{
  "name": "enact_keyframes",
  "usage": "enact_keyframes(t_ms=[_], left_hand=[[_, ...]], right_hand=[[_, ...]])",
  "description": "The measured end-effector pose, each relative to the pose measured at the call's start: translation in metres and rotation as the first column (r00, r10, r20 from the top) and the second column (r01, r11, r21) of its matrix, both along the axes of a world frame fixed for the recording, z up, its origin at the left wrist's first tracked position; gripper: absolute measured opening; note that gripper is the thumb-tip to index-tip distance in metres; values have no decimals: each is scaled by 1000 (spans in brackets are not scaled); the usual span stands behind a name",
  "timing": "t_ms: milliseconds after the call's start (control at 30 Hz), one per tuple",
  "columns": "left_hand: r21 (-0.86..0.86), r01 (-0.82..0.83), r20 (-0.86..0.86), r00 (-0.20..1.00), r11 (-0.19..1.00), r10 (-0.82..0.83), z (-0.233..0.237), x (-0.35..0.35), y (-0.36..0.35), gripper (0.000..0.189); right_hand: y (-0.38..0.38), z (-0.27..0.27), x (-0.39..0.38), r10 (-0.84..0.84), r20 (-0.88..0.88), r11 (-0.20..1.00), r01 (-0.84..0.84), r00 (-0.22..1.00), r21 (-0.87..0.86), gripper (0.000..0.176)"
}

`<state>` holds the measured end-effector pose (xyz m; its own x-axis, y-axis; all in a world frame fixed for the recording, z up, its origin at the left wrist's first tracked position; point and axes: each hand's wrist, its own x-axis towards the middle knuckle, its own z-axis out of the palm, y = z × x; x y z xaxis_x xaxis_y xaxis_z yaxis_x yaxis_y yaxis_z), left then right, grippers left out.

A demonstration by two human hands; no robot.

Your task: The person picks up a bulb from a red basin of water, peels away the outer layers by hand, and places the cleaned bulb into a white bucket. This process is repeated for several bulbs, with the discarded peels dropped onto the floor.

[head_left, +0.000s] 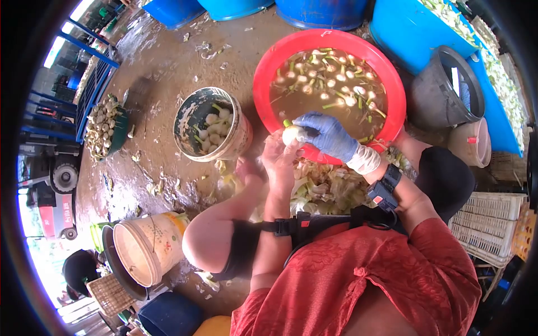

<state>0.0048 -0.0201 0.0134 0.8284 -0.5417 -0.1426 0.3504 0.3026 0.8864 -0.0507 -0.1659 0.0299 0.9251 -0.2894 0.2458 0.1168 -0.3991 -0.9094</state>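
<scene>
My bare left hand (278,155) is closed around a white garlic bulb (291,135) with a short green stem stub. Against the bulb's right side is my right hand (330,134), in a blue glove with a white cuff. Its fingers are closed on a small dark tool (310,131), possibly a knife, mostly hidden by the glove. Both hands are over the near rim of a red basin (260,84), where several bulbs with green stems float in murky water. Below the hands lies a heap of peeled skins (336,187).
Left of the basin stands a bucket (242,126) holding several bulbs. Farther left is a heaped container of unpeeled garlic (102,126). A dark grey bucket (420,92) and blue tubs (400,33) flank the basin. White crates (482,224) stand at right, a white bucket (162,246) at lower left.
</scene>
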Motion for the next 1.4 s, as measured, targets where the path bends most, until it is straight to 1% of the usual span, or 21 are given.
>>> enact_keyframes(t_ms=[67, 133, 367, 433, 467, 533, 600, 633, 700, 833, 933, 1033, 1067, 1133, 1167, 1200, 1233, 1267, 1333, 1367, 1400], left_hand=[[-8, -29, 0, 1000, 1000, 29, 2, -3, 1, 35], [-25, -39, -13, 999, 999, 39, 6, -3, 2, 37], [41, -78, 118, 990, 996, 73, -4, -3, 7, 37], [-107, -67, -111, 992, 992, 56, -4, -3, 9, 36], [-108, -69, -110, 992, 992, 57, -4, -3, 10, 36], [-222, -62, -166, 986, 973, 25, -3, -1, 9, 35], [-206, -86, -146, 988, 975, 57, -3, -2, 8, 36], [-187, -106, -127, 988, 977, 83, -3, -3, 7, 36], [-117, -91, -82, 993, 989, 82, -1, -5, 6, 36], [-101, -32, -65, 998, 994, 25, -1, -3, 10, 36], [-187, -4, -106, 994, 982, -16, 4, -2, 13, 33], [-336, 38, -167, 981, 941, -99, 15, -3, 16, 30], [-338, 37, -165, 981, 940, -98, 17, -1, 19, 30], [-499, 142, -208, 938, 855, -277, 21, 5, 24, 36], [-473, 153, -192, 943, 868, -271, 22, 7, 25, 44], [-472, 148, -201, 942, 869, -270, 21, 6, 25, 44], [-493, 152, -219, 931, 857, -292, 19, 6, 24, 44], [-516, 160, -228, 921, 842, -315, 19, 7, 22, 44], [-459, 185, -218, 925, 869, -312, 20, 4, 19, 43], [-402, 203, -204, 931, 893, -304, 22, 3, 18, 41], [-401, 206, -202, 931, 893, -305, 24, 3, 17, 41]], right_hand=[[3, 0, 1, -53, -3, 993, 53, 999, -105, 29], [6, 2, 2, -68, 114, 927, 105, 991, -361, 20], [15, -6, 7, -143, 152, 886, 195, 978, -420, 18], [12, -3, 7, -164, -48, 975, 155, 985, -157, 16], [11, 0, 6, -163, -46, 975, 154, 986, -158, 16], [7, 8, 3, -51, -216, 892, 142, 975, 428, 13], [12, 11, 0, -63, -176, 907, 130, 982, 401, 11], [18, 12, -2, -111, -71, 981, 121, 991, 151, 11], [21, 8, -3, -160, 129, 946, 189, 979, -264, 11], [13, -2, 0, -156, 80, 936, 173, 985, -305, 10], [0, -15, 6, -275, 102, 912, 293, 956, -288, 7], [-36, -48, 10, -514, -125, 807, 429, 849, -407, 10], [-55, -79, 9, -559, -48, 740, 472, 828, -479, 14], [-60, -81, -5, -472, -158, 834, 381, 867, -398, 13], [-55, -71, -5, -469, -158, 835, 377, 869, -400, 13], [-51, -61, -10, -318, -172, 946, 325, 932, 16, 11], [-43, -44, -15, -178, -118, 877, 212, 977, 431, 11], [-32, -19, -17, -183, -120, 876, 218, 976, 431, 11], [-9, 28, -15, -23, 114, 974, -3, 993, 225, 15], [-7, 33, -13, -26, 115, 974, 0, 993, 227, 15], [-6, 37, -12, 101, 50, 994, -103, 994, 35, 19]])
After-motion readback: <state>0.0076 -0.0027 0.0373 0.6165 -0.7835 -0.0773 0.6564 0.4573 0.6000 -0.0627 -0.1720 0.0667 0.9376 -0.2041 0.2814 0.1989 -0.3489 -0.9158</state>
